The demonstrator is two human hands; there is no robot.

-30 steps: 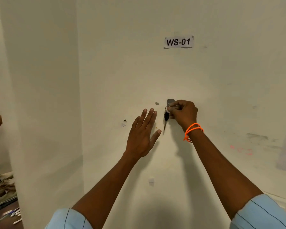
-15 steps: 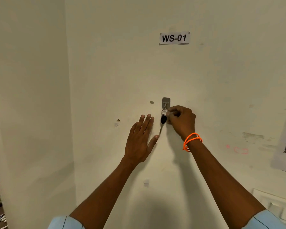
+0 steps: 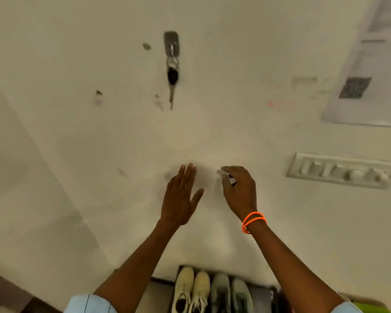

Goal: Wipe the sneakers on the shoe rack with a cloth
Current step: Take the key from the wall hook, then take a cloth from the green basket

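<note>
At the bottom edge of the view, two pairs of sneakers are sitting side by side on the shoe rack (image 3: pixel 261 294): a cream pair (image 3: pixel 191 288) on the left and a grey-green pair (image 3: pixel 231 292) just beside it on the right, toes pointing toward the wall (image 3: pixel 224 132). Both forearms are reaching forward above them. The left hand (image 3: pixel 181 197) is extending flat with fingers straight and together, holding nothing. The right hand (image 3: pixel 240 190), wearing an orange bracelet (image 3: pixel 253 221) at the wrist, is hanging with fingers loosely curled and holding nothing. A switch panel (image 3: pixel 341 170) is sitting on the wall to the right. Farther up, a key (image 3: pixel 172 80) is hanging from a metal hook (image 3: pixel 171 42), well apart from both hands. A printed sheet (image 3: pixel 368 71) is hanging at the upper right.
</note>
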